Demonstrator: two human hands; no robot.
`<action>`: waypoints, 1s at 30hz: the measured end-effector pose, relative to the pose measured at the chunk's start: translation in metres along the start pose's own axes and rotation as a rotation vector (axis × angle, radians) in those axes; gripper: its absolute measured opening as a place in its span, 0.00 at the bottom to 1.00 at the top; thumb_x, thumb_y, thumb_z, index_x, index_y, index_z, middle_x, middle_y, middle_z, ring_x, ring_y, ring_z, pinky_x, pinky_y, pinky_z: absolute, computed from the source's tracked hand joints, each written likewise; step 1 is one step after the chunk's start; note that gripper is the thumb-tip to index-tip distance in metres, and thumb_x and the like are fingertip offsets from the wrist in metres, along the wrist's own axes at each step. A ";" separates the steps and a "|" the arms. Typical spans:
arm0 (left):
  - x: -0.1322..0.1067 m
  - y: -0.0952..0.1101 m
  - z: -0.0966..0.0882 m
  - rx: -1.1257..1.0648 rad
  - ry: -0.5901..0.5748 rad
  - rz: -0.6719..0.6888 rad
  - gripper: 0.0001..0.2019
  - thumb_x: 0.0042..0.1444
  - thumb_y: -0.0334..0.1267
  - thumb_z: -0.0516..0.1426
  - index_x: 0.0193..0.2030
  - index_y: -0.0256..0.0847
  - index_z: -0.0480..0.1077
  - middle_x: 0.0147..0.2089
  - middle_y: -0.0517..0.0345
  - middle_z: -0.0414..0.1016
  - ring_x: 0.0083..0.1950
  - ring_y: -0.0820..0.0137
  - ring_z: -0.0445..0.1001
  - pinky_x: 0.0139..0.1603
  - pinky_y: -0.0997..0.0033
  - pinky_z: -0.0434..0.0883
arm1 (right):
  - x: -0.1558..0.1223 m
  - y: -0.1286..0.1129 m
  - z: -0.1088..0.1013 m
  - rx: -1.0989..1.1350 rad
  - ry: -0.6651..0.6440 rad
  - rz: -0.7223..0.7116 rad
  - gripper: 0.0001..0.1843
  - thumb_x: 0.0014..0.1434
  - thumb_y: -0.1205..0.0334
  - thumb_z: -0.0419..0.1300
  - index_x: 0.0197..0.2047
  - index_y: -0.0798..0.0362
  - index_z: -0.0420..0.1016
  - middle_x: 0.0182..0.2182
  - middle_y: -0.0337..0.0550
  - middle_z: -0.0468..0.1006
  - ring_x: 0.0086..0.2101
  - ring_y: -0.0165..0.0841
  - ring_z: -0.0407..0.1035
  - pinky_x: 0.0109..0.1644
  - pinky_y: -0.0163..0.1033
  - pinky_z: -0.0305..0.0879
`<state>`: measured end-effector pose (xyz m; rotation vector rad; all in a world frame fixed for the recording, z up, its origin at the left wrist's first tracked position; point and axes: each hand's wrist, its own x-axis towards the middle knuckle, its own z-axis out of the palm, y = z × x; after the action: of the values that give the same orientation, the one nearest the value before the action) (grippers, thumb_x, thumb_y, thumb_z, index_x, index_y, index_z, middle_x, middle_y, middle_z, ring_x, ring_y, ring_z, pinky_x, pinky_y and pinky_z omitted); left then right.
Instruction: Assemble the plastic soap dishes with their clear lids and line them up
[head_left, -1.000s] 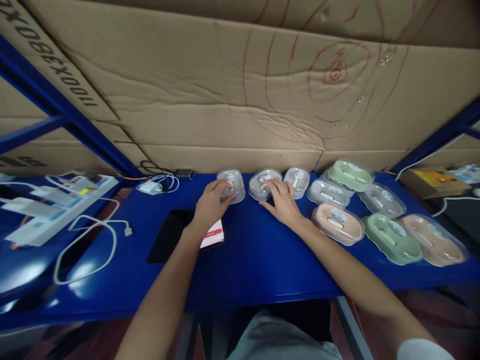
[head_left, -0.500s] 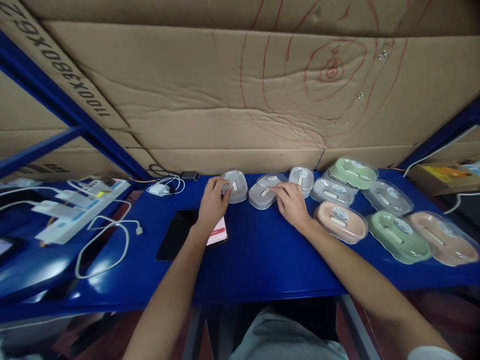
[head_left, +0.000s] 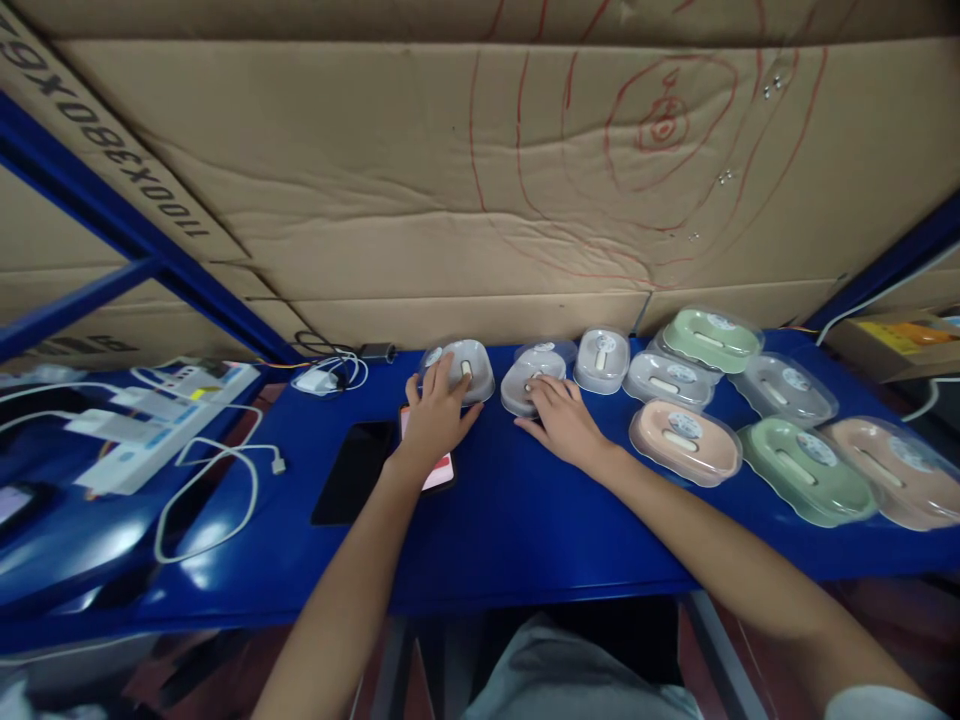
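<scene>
My left hand (head_left: 433, 415) lies on the near side of a grey oval soap-dish pack (head_left: 466, 365) at the back of the blue shelf, fingers spread over its edge. My right hand (head_left: 561, 420) rests on a second grey pack (head_left: 525, 378), fingers curved over its front. A clear lid (head_left: 546, 351) shows just behind that pack. A third grey pack (head_left: 601, 358) stands to the right, untouched.
More packs in grey, green (head_left: 711, 338) and pink (head_left: 684, 438) crowd the right of the blue shelf (head_left: 525, 520). A dark phone (head_left: 352, 482) and a red-and-white card lie under my left wrist. Power strips (head_left: 150, 425) and white cables (head_left: 217, 490) cover the left. Cardboard (head_left: 480, 200) forms the back wall.
Both hands slid slightly toward me and left. The pack under my right hand came forward off a clear lid, now showing behind it. My left fingers spread over the left pack.
</scene>
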<state>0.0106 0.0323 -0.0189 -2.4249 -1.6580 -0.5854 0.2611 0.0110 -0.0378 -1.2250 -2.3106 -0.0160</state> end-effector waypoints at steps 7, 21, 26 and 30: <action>0.003 0.001 -0.001 -0.087 -0.068 -0.019 0.17 0.73 0.42 0.54 0.62 0.50 0.79 0.78 0.49 0.66 0.80 0.42 0.58 0.75 0.31 0.49 | 0.002 0.003 -0.002 0.067 -0.004 0.025 0.11 0.77 0.54 0.58 0.51 0.53 0.73 0.52 0.56 0.85 0.57 0.48 0.76 0.67 0.59 0.53; 0.007 0.001 -0.010 -0.264 0.037 -0.038 0.17 0.77 0.48 0.51 0.60 0.48 0.77 0.63 0.49 0.82 0.76 0.52 0.63 0.75 0.38 0.46 | 0.004 0.012 -0.005 0.178 0.134 -0.026 0.17 0.79 0.56 0.49 0.58 0.49 0.77 0.58 0.51 0.81 0.62 0.43 0.71 0.73 0.56 0.61; 0.006 0.006 -0.008 -0.291 0.054 0.007 0.17 0.76 0.48 0.50 0.59 0.47 0.75 0.61 0.48 0.82 0.74 0.52 0.64 0.74 0.41 0.49 | 0.003 0.012 -0.005 0.154 0.150 -0.012 0.19 0.79 0.56 0.48 0.58 0.50 0.79 0.60 0.53 0.78 0.64 0.43 0.69 0.73 0.55 0.63; 0.007 0.003 -0.007 -0.297 0.065 0.009 0.17 0.77 0.48 0.48 0.58 0.45 0.73 0.61 0.45 0.80 0.74 0.52 0.64 0.72 0.42 0.54 | 0.003 0.014 -0.013 0.114 0.161 0.041 0.20 0.79 0.55 0.48 0.60 0.51 0.78 0.61 0.53 0.78 0.64 0.43 0.68 0.72 0.52 0.64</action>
<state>0.0141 0.0350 -0.0092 -2.5757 -1.6354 -0.9604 0.2762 0.0188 -0.0283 -1.1691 -2.1187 0.0299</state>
